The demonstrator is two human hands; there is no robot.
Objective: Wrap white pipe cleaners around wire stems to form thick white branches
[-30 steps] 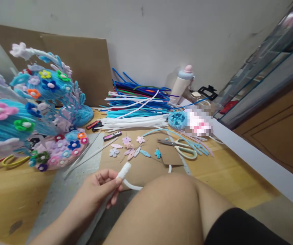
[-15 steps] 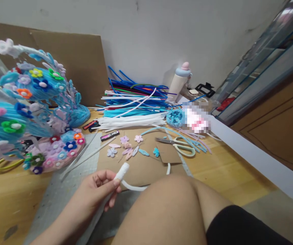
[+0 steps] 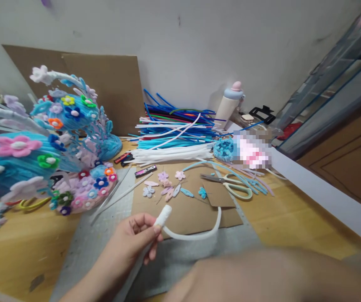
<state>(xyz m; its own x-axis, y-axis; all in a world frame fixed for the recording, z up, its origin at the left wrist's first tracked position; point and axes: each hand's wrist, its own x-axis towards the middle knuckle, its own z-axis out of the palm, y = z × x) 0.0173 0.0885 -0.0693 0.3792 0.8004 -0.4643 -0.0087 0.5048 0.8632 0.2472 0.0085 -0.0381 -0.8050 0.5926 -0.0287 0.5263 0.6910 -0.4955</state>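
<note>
My left hand [image 3: 142,235] is closed, pinching a short white tube [image 3: 163,216] wrapped in fuzzy white pipe cleaner between thumb and fingers. From its lower end a white pipe cleaner [image 3: 196,237] curves to the right and up over the cardboard sheet [image 3: 180,224]. Small pipe-cleaner flowers and leaves [image 3: 167,191] lie on that sheet just beyond my hand, in pink, lilac and blue. Scissors [image 3: 227,182] with pale handles rest at the sheet's right edge. A blurred bare limb [image 3: 262,277] fills the lower right; my right hand is out of view.
Bundles of white, blue and other pipe cleaners [image 3: 174,153] are stacked by the wall. Blue flower-covered decorations [image 3: 73,115] stand on the left. A bottle [image 3: 229,107] stands at the back right, near a black hair clip [image 3: 263,114]. A grey cutting mat [image 3: 164,268] lies under the cardboard.
The view has shifted, so things sit farther right. The bare limb has dropped lower and blurred, uncovering the curved white pipe cleaner. My left hand keeps its grip on the wrapped tube.
</note>
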